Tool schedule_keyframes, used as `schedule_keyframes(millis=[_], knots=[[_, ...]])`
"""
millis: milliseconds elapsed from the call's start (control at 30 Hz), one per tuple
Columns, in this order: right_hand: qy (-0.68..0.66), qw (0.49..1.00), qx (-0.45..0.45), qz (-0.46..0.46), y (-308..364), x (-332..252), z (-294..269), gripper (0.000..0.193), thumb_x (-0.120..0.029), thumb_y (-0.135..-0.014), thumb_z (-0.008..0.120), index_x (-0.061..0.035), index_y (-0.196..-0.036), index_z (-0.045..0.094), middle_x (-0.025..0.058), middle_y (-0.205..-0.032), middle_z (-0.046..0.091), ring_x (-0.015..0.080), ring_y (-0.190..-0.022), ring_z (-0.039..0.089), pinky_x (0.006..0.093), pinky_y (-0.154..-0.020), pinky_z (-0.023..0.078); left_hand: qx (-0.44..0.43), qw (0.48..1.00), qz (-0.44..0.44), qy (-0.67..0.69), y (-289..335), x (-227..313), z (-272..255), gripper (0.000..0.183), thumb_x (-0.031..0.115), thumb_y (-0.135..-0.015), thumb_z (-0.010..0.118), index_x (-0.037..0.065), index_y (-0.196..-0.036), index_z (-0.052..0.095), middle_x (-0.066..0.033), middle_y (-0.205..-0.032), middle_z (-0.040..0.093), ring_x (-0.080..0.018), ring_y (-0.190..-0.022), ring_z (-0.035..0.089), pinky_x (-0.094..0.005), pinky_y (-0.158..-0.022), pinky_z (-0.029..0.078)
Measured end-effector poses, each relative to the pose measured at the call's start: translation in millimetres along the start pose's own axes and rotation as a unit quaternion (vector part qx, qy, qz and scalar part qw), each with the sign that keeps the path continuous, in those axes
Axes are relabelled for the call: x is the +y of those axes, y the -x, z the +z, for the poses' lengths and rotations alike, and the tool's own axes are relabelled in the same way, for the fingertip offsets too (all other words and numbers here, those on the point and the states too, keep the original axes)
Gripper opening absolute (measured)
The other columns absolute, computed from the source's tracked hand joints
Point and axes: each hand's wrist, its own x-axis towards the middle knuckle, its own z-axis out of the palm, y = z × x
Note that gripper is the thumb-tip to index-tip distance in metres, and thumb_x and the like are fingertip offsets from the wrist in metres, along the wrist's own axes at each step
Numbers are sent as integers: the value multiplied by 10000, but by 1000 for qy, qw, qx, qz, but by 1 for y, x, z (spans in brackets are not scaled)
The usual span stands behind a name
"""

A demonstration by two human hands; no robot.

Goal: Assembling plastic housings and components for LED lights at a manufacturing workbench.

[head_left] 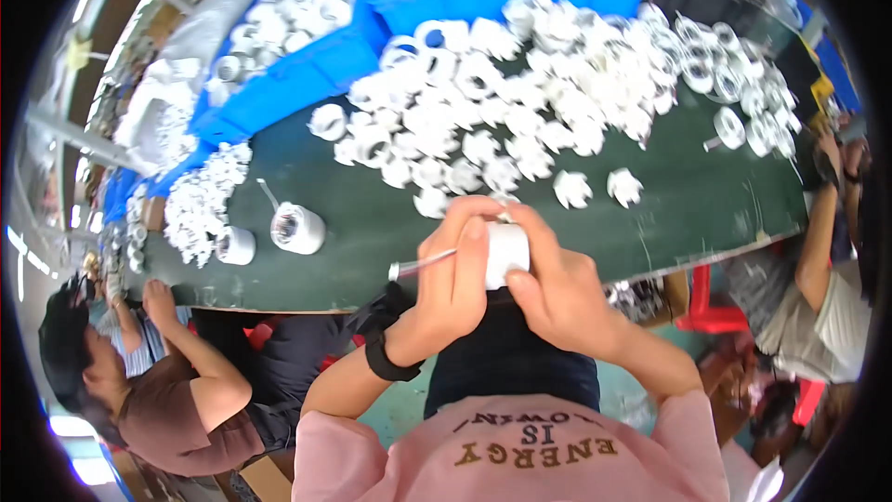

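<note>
Two hands clasp a white cylinder at the near edge of a green table, as I watch from afar through the head camera. The left hand has its fingers bent and clamped on the cylinder's side toward the table's left end; the right hand grips the opposite side, its thumb and fingers pressed against the same cylinder. A thin cord tipped with a pale plug points toward the table's left end; from my post I cannot tell whether it joins the cylinder. A black wristband circles the left wrist.

Across the middle of the table I see a broad heap of white parts, with two loose parts lying just off it on the table's near side. Toward the table's left end are two more cylinders, next to a pile of small white pieces. White rings gather near the table's right end. Blue bins loaded with white parts line the table's far side. A person in a brown top is by the table's left end, and another in a pale top is by its right end
</note>
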Motion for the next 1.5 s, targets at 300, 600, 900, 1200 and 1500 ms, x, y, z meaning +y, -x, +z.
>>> schedule_keyframes(millis=[300, 600, 900, 1200, 1500], knots=[[-422, 883, 116, 171, 3, 5, -4, 738, -2, -793, 640, -54, -1421, 255, 97, -1167, 481, 153, -997, 515, 311, -859, 459, -322, 939, 69, -95, -23, 48, -26, 831, 247, -770, 712, -73, -1380, 246, -276, -1257, 410, -420, -1103, 486, -419, -943, 413], [-121, 974, 182, 51, 9, 51, -4, 687, -93, -659, 713, 0, -1241, 359, 179, -1237, 467, 224, -994, 522, 348, -863, 446, 18, 934, -154, -321, -295, -75, -192, 418, 350, -849, 647, -17, -1050, 639, -77, -966, 654, -177, -881, 593, -304, -801, 467], [-6, 980, 198, 0, 5, 52, -8, 776, -135, -608, 803, 8, -1267, 421, 219, -1166, 504, 328, -1026, 545, 383, -890, 445, -5, 862, -204, -463, -361, -154, -223, 524, 399, -822, 549, -72, -1027, 650, -271, -1007, 655, -376, -980, 635, -389, -824, 483], [-208, 954, 194, 97, 16, 45, -3, 686, -36, -701, 706, -2, -1298, 371, 172, -1188, 509, 244, -1096, 535, 355, -928, 436, 128, 896, -58, -422, -294, -132, -244, 211, 274, -855, 584, 87, -895, 673, -121, -953, 690, -285, -923, 641, -306, -803, 469], [-397, 899, 155, 104, -1, 20, -23, 663, -311, -884, 616, 11, -1379, 316, 121, -1153, 545, 143, -815, 584, 242, -631, 470, -19, 961, 165, -221, -95, 47, -77, 463, 29, -624, 822, 51, -1022, 588, -129, -1209, 414, -219, -978, 554, -317, -782, 487]])
